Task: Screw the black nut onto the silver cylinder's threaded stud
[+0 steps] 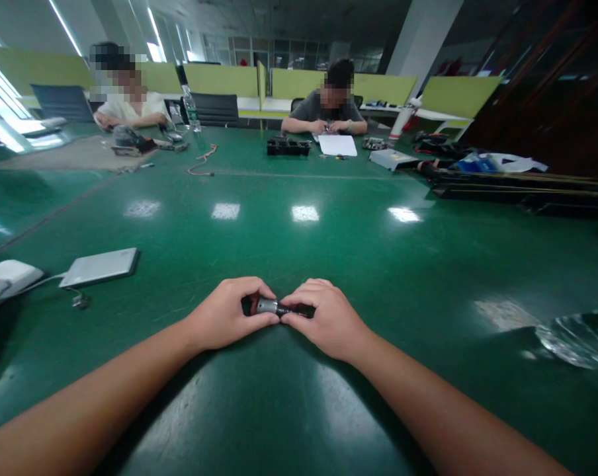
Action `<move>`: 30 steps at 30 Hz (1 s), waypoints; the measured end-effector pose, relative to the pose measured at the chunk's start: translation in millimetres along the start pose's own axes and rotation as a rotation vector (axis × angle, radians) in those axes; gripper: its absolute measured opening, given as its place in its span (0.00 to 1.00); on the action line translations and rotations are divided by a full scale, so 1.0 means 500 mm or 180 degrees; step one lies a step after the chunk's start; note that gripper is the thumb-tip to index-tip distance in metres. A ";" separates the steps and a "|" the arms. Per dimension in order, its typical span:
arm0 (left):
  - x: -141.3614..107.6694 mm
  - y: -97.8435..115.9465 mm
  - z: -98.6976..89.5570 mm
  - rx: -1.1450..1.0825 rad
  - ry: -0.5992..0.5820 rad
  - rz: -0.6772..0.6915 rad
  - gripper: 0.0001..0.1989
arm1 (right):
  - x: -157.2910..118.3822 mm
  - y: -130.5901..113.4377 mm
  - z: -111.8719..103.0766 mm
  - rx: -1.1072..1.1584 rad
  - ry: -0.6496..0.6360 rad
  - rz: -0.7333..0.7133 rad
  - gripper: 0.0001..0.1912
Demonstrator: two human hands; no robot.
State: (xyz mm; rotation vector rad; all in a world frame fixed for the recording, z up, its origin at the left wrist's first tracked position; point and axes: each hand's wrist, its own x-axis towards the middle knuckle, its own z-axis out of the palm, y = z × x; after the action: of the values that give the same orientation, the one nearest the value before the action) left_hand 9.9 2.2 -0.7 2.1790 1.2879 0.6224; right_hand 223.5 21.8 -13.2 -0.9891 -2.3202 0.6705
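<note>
Between my fingertips, low over the green tabletop [259,241], is a small silvery metal cylinder [266,306] with a narrower dark, ribbed end pointing right. My left hand [227,314] pinches the silvery body between thumb and fingers. The thumb and fingers of my right hand [329,320] close around the dark end [282,310]. Both sets of fingertips nearly meet at the middle of the piece. Its exact kind cannot be made out, and its ends are partly hidden by my hands.
A silver flat box [100,266] with a cable lies left, beside a white device [14,276]. A clear plastic bottle [579,337] lies right. Across the table sit two people, with a black part [288,146], white paper [337,145] and long dark bars [522,188].
</note>
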 end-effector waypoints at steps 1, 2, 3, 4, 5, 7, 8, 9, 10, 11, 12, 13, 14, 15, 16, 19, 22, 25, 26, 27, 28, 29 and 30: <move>0.001 0.000 0.000 -0.0022 0.0005 -0.0032 0.11 | 0.000 -0.001 -0.001 -0.0005 -0.0003 0.0005 0.06; 0.001 0.001 0.000 -0.0030 0.0011 -0.0058 0.11 | -0.001 -0.001 -0.001 -0.0015 -0.0001 0.0009 0.06; 0.002 0.001 0.000 -0.0024 0.0012 -0.0078 0.12 | -0.001 -0.001 -0.002 -0.0029 0.0001 0.0016 0.06; 0.002 0.002 0.000 0.0002 0.0012 -0.0093 0.12 | -0.002 0.000 -0.002 -0.0044 0.0001 0.0024 0.07; 0.002 0.003 0.000 0.0043 0.0008 -0.0107 0.12 | -0.002 0.000 -0.002 -0.0059 -0.0004 0.0030 0.07; 0.003 0.005 0.001 0.0136 -0.0005 -0.0119 0.12 | -0.003 0.000 -0.001 -0.0084 -0.0028 0.0028 0.07; 0.003 0.005 0.001 0.0175 -0.0008 -0.0117 0.12 | -0.004 0.001 -0.001 -0.0094 -0.0041 0.0015 0.07; 0.003 0.006 0.001 0.0201 -0.0011 -0.0114 0.12 | -0.004 0.001 0.000 -0.0104 -0.0052 -0.0002 0.07; 0.003 0.007 0.002 0.0215 -0.0008 -0.0108 0.12 | -0.004 0.002 0.001 -0.0112 -0.0058 -0.0021 0.07; 0.003 0.008 0.002 0.0219 -0.0009 -0.0097 0.12 | -0.003 0.003 0.001 -0.0118 -0.0057 -0.0036 0.07; 0.003 0.008 0.002 0.0219 -0.0009 -0.0083 0.12 | -0.003 0.004 0.001 -0.0121 -0.0057 -0.0050 0.07; 0.002 0.008 0.002 0.0213 -0.0010 -0.0069 0.12 | -0.003 0.005 0.002 -0.0122 -0.0056 -0.0062 0.07; 0.002 0.009 0.002 0.0204 -0.0015 -0.0057 0.11 | -0.003 0.006 0.001 -0.0124 -0.0054 -0.0072 0.06; 0.002 0.009 0.002 0.0196 -0.0015 -0.0048 0.11 | -0.003 0.007 0.001 -0.0128 -0.0050 -0.0082 0.06; 0.002 0.009 0.002 0.0189 -0.0015 -0.0042 0.11 | -0.004 0.007 0.001 -0.0132 -0.0048 -0.0093 0.06; 0.002 0.010 0.002 0.0182 -0.0018 -0.0029 0.11 | -0.005 0.009 -0.001 -0.0139 -0.0041 -0.0113 0.06; 0.003 0.010 0.001 0.0182 -0.0018 -0.0019 0.11 | -0.005 0.011 -0.003 -0.0107 -0.0029 -0.0121 0.06; 0.002 0.010 0.002 0.0177 -0.0012 -0.0014 0.11 | -0.005 0.013 -0.004 -0.0089 -0.0019 -0.0136 0.06; 0.001 0.010 0.002 0.0178 -0.0009 -0.0013 0.11 | -0.005 0.014 -0.005 -0.0094 -0.0016 -0.0143 0.06; 0.001 0.010 0.002 0.0178 -0.0005 -0.0011 0.11 | -0.006 0.015 -0.005 -0.0100 -0.0016 -0.0149 0.06; 0.001 0.010 0.002 0.0176 -0.0002 -0.0007 0.11 | -0.006 0.015 -0.005 -0.0105 -0.0014 -0.0153 0.06; 0.000 0.010 0.002 0.0176 0.0002 -0.0004 0.11 | -0.006 0.015 -0.005 -0.0107 -0.0013 -0.0156 0.06; 0.000 0.010 0.002 0.0175 0.0008 -0.0002 0.11 | -0.006 0.015 -0.006 -0.0104 -0.0008 -0.0158 0.06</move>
State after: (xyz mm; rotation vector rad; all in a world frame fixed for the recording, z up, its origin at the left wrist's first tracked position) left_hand 13.8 0.2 1.5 2.2226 1.3215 0.5962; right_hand 230.9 24.9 -16.7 -0.9425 -2.3566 0.6164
